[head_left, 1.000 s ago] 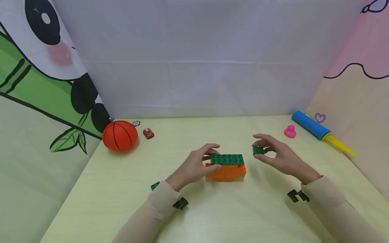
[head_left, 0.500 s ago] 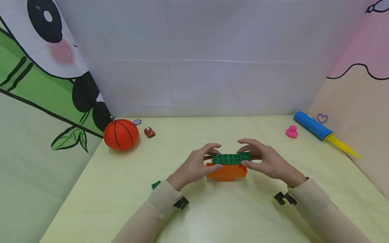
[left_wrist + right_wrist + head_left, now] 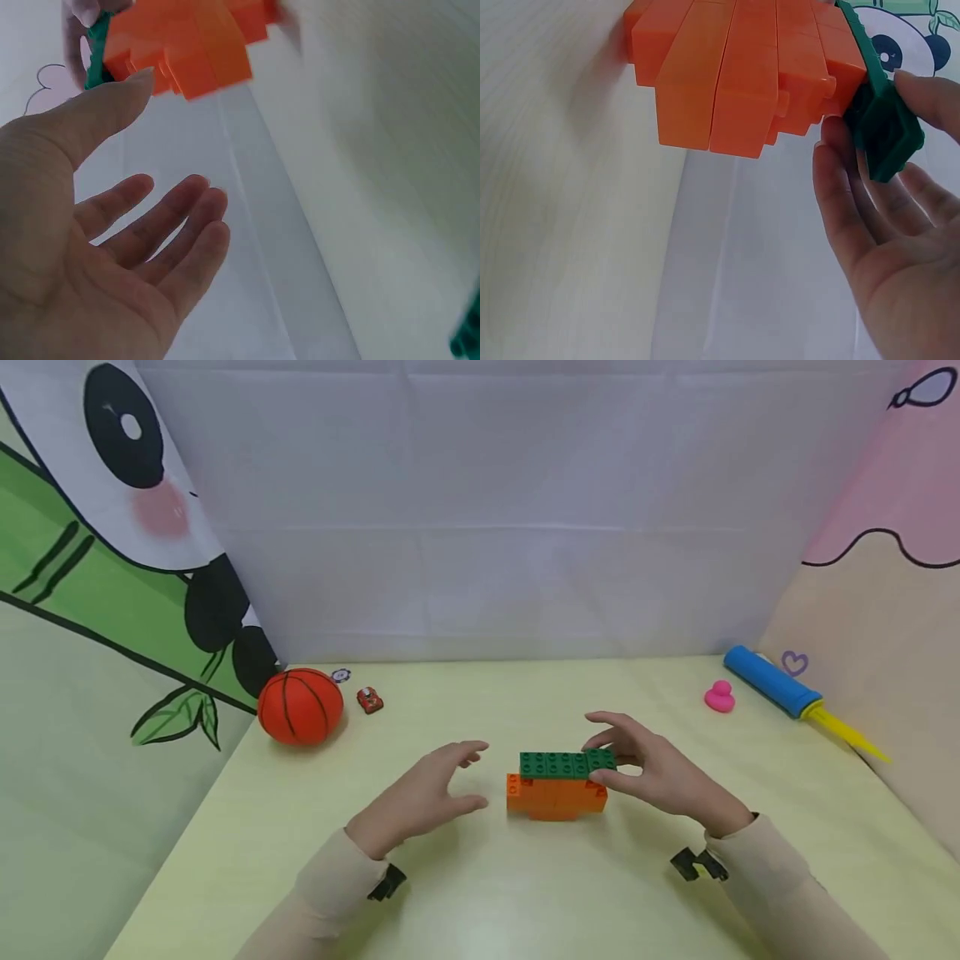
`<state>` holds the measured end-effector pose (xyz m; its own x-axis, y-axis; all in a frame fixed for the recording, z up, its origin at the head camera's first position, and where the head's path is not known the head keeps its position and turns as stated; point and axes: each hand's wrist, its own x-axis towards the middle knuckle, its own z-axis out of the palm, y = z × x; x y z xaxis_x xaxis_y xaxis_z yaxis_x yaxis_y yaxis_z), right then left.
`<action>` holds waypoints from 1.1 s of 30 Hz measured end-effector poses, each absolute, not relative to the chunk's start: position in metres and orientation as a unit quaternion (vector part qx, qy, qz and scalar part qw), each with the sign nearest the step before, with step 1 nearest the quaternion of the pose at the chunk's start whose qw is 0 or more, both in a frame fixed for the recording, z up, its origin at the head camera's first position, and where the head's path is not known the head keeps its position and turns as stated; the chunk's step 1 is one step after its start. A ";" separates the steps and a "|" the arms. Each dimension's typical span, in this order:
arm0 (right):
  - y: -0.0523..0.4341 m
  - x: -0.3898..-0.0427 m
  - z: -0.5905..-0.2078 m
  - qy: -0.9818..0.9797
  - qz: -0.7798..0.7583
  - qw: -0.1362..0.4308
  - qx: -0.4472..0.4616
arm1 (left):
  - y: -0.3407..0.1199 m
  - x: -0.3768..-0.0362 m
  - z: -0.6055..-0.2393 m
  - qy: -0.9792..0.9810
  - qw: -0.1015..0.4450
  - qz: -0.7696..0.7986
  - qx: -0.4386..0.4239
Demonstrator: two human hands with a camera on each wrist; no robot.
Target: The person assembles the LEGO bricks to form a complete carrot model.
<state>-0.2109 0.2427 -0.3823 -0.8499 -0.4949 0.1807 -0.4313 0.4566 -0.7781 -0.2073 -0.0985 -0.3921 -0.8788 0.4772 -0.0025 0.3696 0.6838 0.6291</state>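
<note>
The block build sits near the middle of the tabletop (image 3: 525, 893): a cluster of orange bricks (image 3: 556, 797) with a row of green bricks (image 3: 558, 764) across its top. The right hand (image 3: 660, 774) pinches the green end brick (image 3: 602, 759) at the right end of that row, thumb on the near side and fingers curled over the far side; the right wrist view shows this piece (image 3: 885, 131) pressed against the orange bricks' (image 3: 735, 67) edge. The left hand (image 3: 420, 797) hovers just left of the build, fingers spread and relaxed, holding nothing and touching nothing; the left wrist view confirms an empty palm (image 3: 97, 277) with the orange bricks (image 3: 180, 45) just beyond the fingertips. To seat the end brick well, it looks wise to line its underside squarely over the studs below, then press straight down rather than at a tilt, ideally with the base steadied so the build does not slide or tip. No container shows in any view; the things lie loose on the tabletop. Far left rest an orange basketball (image 3: 300, 707) and a small red toy car (image 3: 370, 700); far right, a pink duck (image 3: 720, 697) and a blue and yellow pump (image 3: 795, 697), well apart from the build.
</note>
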 end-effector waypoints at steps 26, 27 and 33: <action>0.239 -0.210 -0.380 0.857 -0.440 0.034 -0.265 | -0.080 -0.205 -0.377 0.866 -0.027 0.418 0.272; 0.239 -0.210 -0.380 0.856 -0.442 0.034 -0.265 | -0.073 -0.207 -0.377 0.858 -0.036 0.426 0.286; 0.240 -0.210 -0.379 0.850 -0.450 0.035 -0.271 | -0.051 -0.216 -0.381 0.838 -0.029 0.456 0.298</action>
